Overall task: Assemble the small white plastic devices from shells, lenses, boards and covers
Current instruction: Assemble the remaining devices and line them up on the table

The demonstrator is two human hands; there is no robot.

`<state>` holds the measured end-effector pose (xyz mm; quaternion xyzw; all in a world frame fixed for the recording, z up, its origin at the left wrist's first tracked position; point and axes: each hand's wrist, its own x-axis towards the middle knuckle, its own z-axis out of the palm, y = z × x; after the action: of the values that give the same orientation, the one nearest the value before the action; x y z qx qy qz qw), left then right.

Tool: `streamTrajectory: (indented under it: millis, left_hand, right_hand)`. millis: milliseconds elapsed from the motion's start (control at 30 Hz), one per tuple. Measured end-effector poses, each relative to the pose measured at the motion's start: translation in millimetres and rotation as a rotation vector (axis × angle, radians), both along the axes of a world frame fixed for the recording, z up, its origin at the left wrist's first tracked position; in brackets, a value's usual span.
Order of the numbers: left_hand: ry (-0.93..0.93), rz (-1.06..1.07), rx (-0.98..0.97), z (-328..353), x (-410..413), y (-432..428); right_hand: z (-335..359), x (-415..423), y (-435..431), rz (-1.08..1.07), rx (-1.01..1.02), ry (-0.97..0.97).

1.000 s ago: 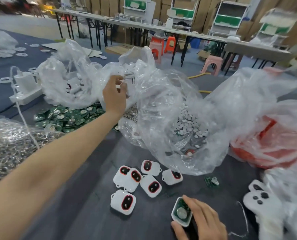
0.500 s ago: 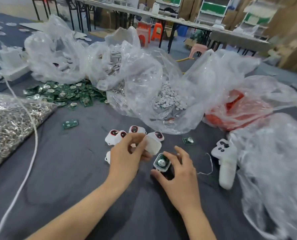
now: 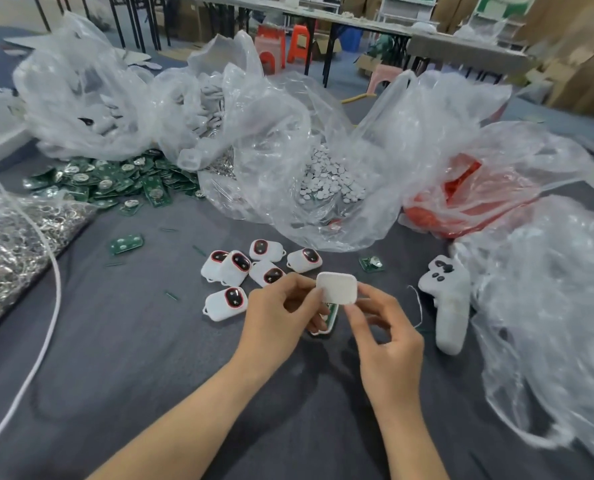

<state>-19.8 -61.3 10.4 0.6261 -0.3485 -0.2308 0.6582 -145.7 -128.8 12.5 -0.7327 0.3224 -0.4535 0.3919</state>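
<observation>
— What does the head view give you?
— The white cover (image 3: 337, 287) is up off the table, right in front of the person, between both hands. The left hand (image 3: 281, 313) pinches its left edge. The right hand (image 3: 382, 327) pinches the right edge and lower corner.
— And the shell?
— The shell (image 3: 327, 318) sits just under the cover, with green board showing inside, mostly hidden by fingers. Whether a hand carries it or it lies on the grey cloth (image 3: 150, 341), I can't tell.
— How would that cover handle?
— Very light, I'd guess: thin, stiff plastic, smooth enough to slip. The edges look like the right place to hold it, since pressing the middle might bow it. I reckon it wants squaring over the shell, then even pressure round the rim, or something small could crack.
— Anything crowding them?
— The finished devices (image 3: 240, 268) lie clustered just beyond the left hand, near enough to get knocked. A white handset (image 3: 448, 299) lies to the right of the right hand. A small board (image 3: 371, 263) lies just beyond the cover. Further back are the pile of green boards (image 3: 115, 181) and a clear bag (image 3: 271, 133) holding small white discs (image 3: 330, 185). A white cable (image 3: 51, 271) runs down the left, well apart.
— In the way?
— Nothing lies between cover and shell, as far as I can see.
</observation>
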Motion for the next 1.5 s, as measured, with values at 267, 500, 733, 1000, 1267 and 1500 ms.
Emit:
streamTrajectory:
  millis: [267, 500, 733, 1000, 1267, 1500]
  left_hand:
    - [0.06, -0.075, -0.023, 2.1, 2.4, 2.8]
    - [0.0, -0.099, 0.004, 2.3, 2.5, 4.4]
    - [-0.017, -0.073, -0.021, -0.5, 2.7, 2.5]
    - [0.165, -0.009, -0.062, -4.7, 6.4, 1.8]
    - [0.141, -0.026, -0.156, 3.4, 4.8, 5.5]
    - [-0.404, 0.025, -0.291, 3.6, -2.9, 12.6]
  right_hand:
    - [5.0, 3.3, 5.9, 0.034, 0.028, -0.077]
    - [5.6, 1.8, 6.6, 0.041, 0.096, -0.122]
    - [5.0, 3.2, 3.4, 0.007, 0.14, -0.155]
    - [10.8, 1.8, 3.3, 0.227, 0.389, -0.188]
    - [13.8, 1.8, 2.6, 0.262, 0.515, -0.321]
    - [17.4, 1.4, 0.9, 0.371, 0.712, -0.476]
